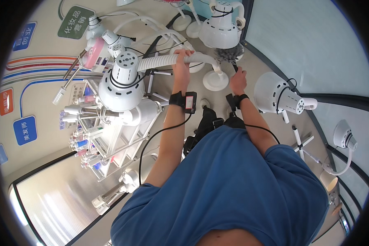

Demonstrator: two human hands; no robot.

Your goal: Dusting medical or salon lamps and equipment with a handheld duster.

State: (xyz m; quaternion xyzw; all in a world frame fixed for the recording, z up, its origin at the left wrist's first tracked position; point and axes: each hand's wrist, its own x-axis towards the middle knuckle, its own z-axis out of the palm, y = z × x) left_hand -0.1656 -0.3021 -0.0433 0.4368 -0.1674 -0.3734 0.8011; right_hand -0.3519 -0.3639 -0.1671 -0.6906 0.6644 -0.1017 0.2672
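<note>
My left hand (pixel 181 69) grips the white ribbed gooseneck (pixel 158 62) of a floor lamp, its fingers wrapped over the top. That neck runs left to a white vented lamp head (pixel 121 87) with a black cord wound round it. In my right hand (pixel 238 80) is the black handle of a fluffy grey duster (pixel 230 53). The duster's head is just below another white lamp head (pixel 219 33); whether they touch, I cannot tell. Between my hands, a round white base (pixel 216 80) stands on the floor.
A white trolley (pixel 120 147) with bottles and tubes stands at left, beside a wall with coloured signs (pixel 77 22). More lamps (pixel 278 93) stand at right along dark-framed glass panels (pixel 301 46). White crossed stand legs (pixel 299 144) reach across the floor there. Black cables run along both my arms.
</note>
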